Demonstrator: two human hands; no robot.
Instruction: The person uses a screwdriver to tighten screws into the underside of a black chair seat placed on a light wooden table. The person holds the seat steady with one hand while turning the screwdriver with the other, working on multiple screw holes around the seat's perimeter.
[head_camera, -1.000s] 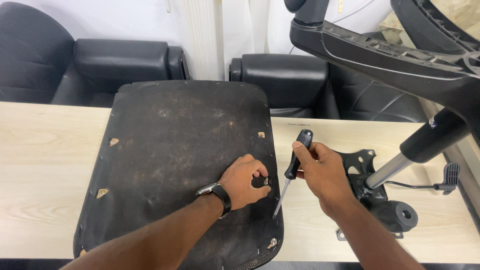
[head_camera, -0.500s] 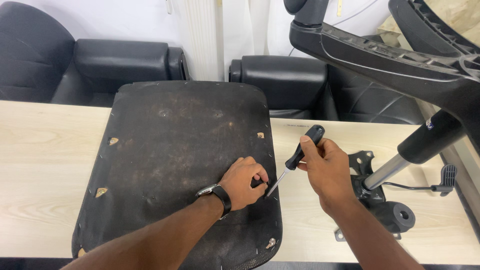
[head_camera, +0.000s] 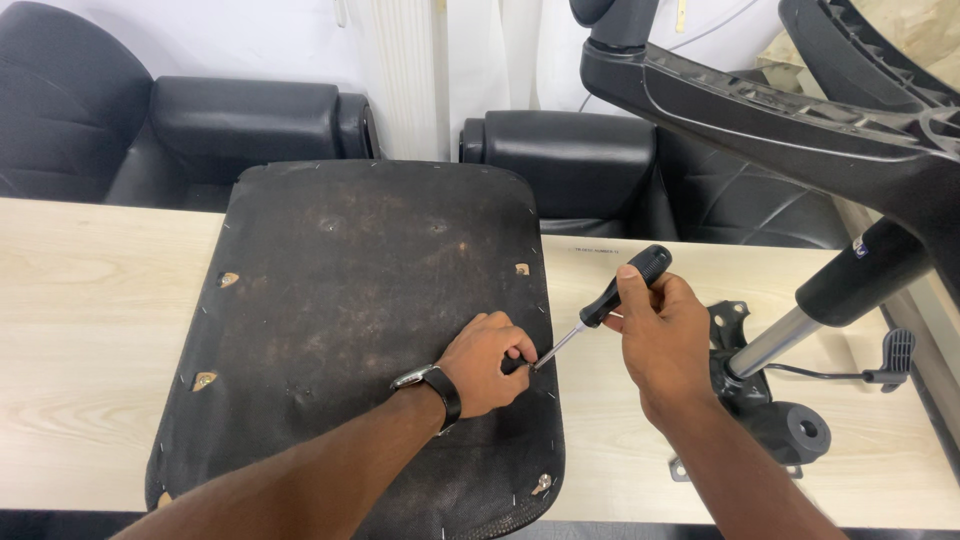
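Right hand (head_camera: 665, 340) fisted around screwdriver (head_camera: 600, 312), shaft angled down-left; left hand (head_camera: 485, 362) pinching small part on seat pad (head_camera: 370, 330).

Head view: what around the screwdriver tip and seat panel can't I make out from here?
- Screwdriver tip, head view: hidden behind the left hand fingers.
- Whatever the left hand pinches: dark, too small to identify.
- Seat panel near edge: cut off by the bottom frame edge.
- Right hand palm grip: hidden by its own back.
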